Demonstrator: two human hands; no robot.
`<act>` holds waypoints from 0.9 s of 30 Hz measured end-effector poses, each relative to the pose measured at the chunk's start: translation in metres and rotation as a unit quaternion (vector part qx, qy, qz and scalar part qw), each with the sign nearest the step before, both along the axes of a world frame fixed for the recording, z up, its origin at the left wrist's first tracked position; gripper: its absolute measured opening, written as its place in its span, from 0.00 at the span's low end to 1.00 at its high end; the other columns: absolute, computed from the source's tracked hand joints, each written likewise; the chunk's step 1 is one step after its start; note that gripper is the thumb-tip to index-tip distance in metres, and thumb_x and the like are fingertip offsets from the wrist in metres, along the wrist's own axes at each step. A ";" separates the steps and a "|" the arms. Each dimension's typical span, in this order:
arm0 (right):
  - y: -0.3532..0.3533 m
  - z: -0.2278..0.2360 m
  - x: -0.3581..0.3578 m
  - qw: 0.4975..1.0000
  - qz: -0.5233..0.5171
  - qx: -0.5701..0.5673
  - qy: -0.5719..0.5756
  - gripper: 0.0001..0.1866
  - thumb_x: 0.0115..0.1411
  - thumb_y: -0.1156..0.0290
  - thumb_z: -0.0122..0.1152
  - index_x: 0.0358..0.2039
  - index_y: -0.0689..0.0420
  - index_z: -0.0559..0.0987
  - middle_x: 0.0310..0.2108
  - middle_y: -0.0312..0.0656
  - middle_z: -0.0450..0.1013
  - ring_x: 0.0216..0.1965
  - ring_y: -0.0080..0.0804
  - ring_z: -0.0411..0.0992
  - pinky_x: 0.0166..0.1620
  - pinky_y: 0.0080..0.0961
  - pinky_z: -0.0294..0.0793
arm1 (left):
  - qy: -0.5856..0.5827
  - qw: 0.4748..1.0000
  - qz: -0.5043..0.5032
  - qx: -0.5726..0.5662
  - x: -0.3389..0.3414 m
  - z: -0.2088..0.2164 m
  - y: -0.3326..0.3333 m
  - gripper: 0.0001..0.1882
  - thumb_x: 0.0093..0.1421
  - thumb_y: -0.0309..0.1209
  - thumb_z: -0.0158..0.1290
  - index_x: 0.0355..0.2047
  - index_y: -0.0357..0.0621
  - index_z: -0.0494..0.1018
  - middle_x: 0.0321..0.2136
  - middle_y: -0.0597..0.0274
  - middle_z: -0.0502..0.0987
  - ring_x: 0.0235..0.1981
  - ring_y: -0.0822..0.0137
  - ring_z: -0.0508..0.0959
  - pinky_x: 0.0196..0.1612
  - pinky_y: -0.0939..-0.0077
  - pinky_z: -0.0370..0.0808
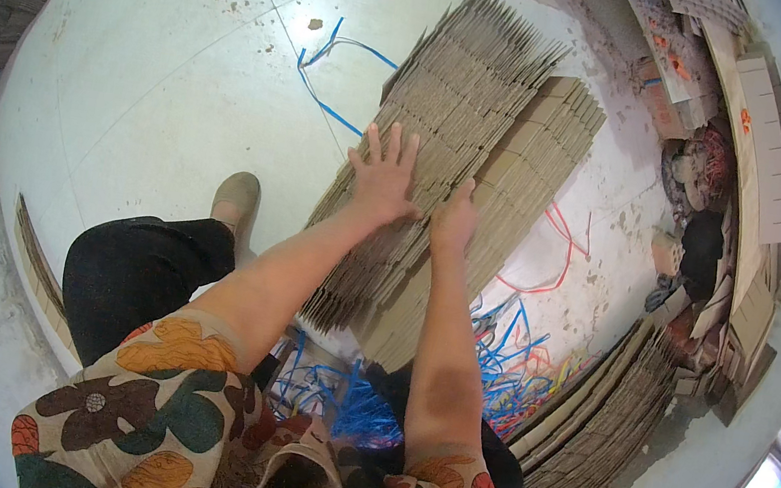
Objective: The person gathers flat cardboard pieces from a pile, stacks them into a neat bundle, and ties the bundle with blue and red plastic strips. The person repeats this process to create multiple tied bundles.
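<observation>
Two long stacks of thin cardboard pieces lie side by side on the floor in front of me, the larger left stack [478, 65] and the narrower right stack [554, 132]. My left hand [385, 178] rests flat on the left stack with its fingers spread. At the seam between the stacks, my right hand [455, 218] is closed, its fingers curled over the left stack's edge and partly hidden. A blue strap [326, 103] comes out from under the left stack, and a red strap [565, 260] curves on the floor beside the right stack.
Tangled blue straps [514, 364] lie close to my legs. Another cardboard stack [595, 426] leans by the wall at lower right. Cardboard sheets [763, 148] and rags [699, 174] line the right side. My shoe [236, 196] stands left of the stacks on the pale floor [151, 87].
</observation>
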State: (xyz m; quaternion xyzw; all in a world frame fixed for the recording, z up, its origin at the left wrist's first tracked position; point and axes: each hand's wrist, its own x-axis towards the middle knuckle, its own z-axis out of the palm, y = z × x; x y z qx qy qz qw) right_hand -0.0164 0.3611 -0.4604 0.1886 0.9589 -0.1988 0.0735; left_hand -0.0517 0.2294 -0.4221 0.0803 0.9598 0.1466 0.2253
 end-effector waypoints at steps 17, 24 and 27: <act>0.006 -0.007 0.027 0.982 -0.065 -0.180 -0.005 0.45 0.52 0.66 0.62 0.64 0.59 0.45 0.48 0.62 0.67 0.48 0.56 0.68 0.50 0.40 0.67 | 0.031 0.999 -0.011 0.025 0.002 -0.016 -0.011 0.52 0.43 0.44 0.64 0.64 0.50 0.45 0.65 0.52 0.39 0.65 0.40 0.37 0.55 0.29 0.49; 0.001 -0.011 0.021 0.988 -0.111 -0.094 -0.051 0.51 0.49 0.66 0.62 0.65 0.57 0.38 0.50 0.58 0.66 0.48 0.55 0.67 0.50 0.39 0.68 | 0.017 0.999 -0.003 0.036 -0.001 -0.011 -0.010 0.52 0.44 0.41 0.64 0.64 0.50 0.45 0.66 0.52 0.39 0.65 0.40 0.37 0.56 0.30 0.49; -0.012 -0.005 0.016 0.992 -0.103 -0.068 -0.038 0.52 0.48 0.67 0.61 0.64 0.58 0.36 0.47 0.60 0.67 0.46 0.55 0.68 0.49 0.40 0.69 | 0.018 0.999 -0.004 0.030 -0.001 -0.010 -0.008 0.52 0.44 0.41 0.64 0.64 0.50 0.45 0.66 0.53 0.39 0.65 0.40 0.37 0.56 0.30 0.49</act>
